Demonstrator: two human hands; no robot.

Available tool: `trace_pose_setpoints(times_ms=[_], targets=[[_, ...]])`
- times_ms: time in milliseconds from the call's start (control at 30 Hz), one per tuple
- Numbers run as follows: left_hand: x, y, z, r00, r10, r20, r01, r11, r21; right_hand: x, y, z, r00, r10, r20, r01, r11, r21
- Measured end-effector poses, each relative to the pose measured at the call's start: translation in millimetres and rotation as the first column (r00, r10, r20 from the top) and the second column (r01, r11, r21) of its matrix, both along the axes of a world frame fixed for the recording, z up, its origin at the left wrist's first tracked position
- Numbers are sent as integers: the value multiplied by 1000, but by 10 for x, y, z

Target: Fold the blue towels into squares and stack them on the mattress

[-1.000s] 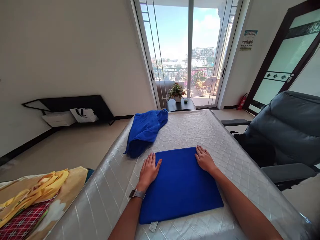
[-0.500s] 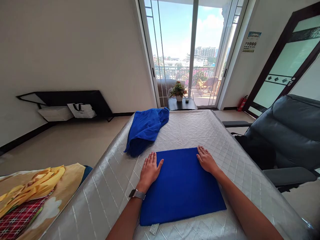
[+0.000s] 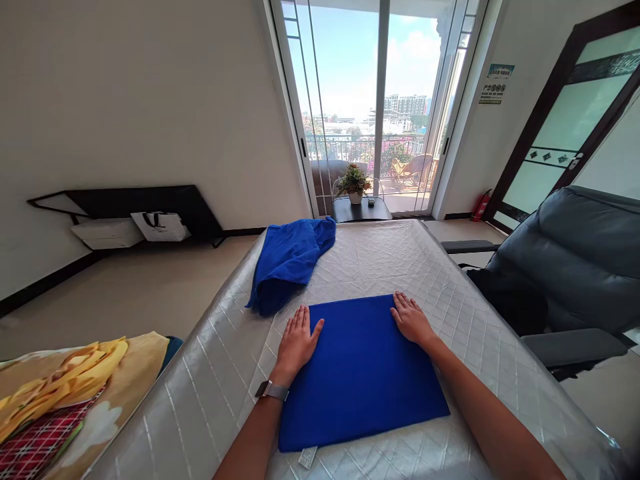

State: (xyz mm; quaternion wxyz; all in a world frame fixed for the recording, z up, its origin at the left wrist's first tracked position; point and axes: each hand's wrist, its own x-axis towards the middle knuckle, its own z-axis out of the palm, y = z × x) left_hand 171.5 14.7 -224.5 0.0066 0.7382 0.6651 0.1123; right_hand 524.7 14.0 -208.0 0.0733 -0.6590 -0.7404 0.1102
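L hand (image 3: 299, 341) & R hand (image 3: 411, 319) outstretched, palms dn, @ far corners of blue cloth (image 3: 363, 377).

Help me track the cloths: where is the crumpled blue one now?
In the head view, the crumpled blue cloth lies toward the far left edge of the silver quilted surface, just beyond the left hand and the flat blue cloth.

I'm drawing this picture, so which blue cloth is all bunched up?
The far blue cloth, beyond the left hand: it lies in rumpled folds, while the near blue cloth lies flat and smooth.
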Motion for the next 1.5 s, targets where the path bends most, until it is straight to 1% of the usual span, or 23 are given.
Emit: trace_pose_setpoints(times_ms=[100,200,300,367,433,500,533,600,633,667,700,733,800,867,900,967,1033,1100,1200,1267,1333,1400,1500], targets=[[-67,9,-15,1000,-4,-9,4,1000,4,2,3,-6,1000,2,8,-2,1000,-3],[-167,10,28,1000,9,-15,-9,1000,12,-4,-3,6,1000,-3,6,3,1000,3],[-183,-20,152,1000,25,19,-26,998,65,-11,-13,30,1000,-8,-8,8,1000,4],[-69,-84,259,997,12,70,-20,992,122,-15,-18,43,1000,-6,-20,6,1000,10],[171,-199,357,991,-58,123,38,987,155,-17,-19,46,1000,-10,-25,11,1000,22],[512,-347,426,969,-205,134,185,972,147,-18,-17,41,1000,-14,-25,15,999,35],[704,-418,448,947,-297,121,281,950,133,-18,-16,36,1000,-13,-25,14,999,41],[1095,-506,470,882,-465,76,455,883,115,-16,-17,25,1000,-13,-22,14,998,54],[1282,-511,472,853,-519,59,511,852,112,-14,-20,20,1000,-15,-20,16,998,60],[1456,-487,467,834,-549,50,541,833,111,-11,-23,17,1000,-14,-15,15,998,66],[1613,-436,454,830,-555,49,548,829,109,-8,-27,15,1000,-9,-10,9,997,71],[1751,-366,432,839,-542,54,535,838,104,-4,-32,15,1000,-2,-3,2,997,76],[1961,-207,356,872,-486,66,480,873,87,2,-42,17,1000,13,10,-14,997,81],[2074,-80,250,892,-447,64,442,894,78,3,-50,22,1000,10,13,-11,997,81],[2091,-42,195,896,-441,58,436,896,80,1,-53,24,1000,1,9,-2,997,79],[2043,-9,103,899,-436,37,431,898,93,-6,-54,29,1000,-20,-8,21,997,71],[1886,-4,60,917,-400,11,397,913,93,-14,-53,33,999,-36,-25,37,997,66],[1630,9,63,943,-332,-19,333,941,68,-19,-52,40,998,-45,-40,47,997,63],[1115,59,84,975,-216,-56,218,975,39,-17,-51,52,997,-48,-55,50,998,47],[752,87,61,985,-157,-75,161,986,48,-12,-49,57,997,-47,-58,49,998,34],[436,96,7,991,-104,-82,110,991,75,-7,-42,56,998,-43,-56,44,999,28],[213,90,-57,996,-53,-72,60,994,94,-3,-32,47,998,-34,-54,35,999,21],[78,69,-113,998,-26,-59,30,996,84,7,-20,27,998,-18,-52,19,1000,11]])
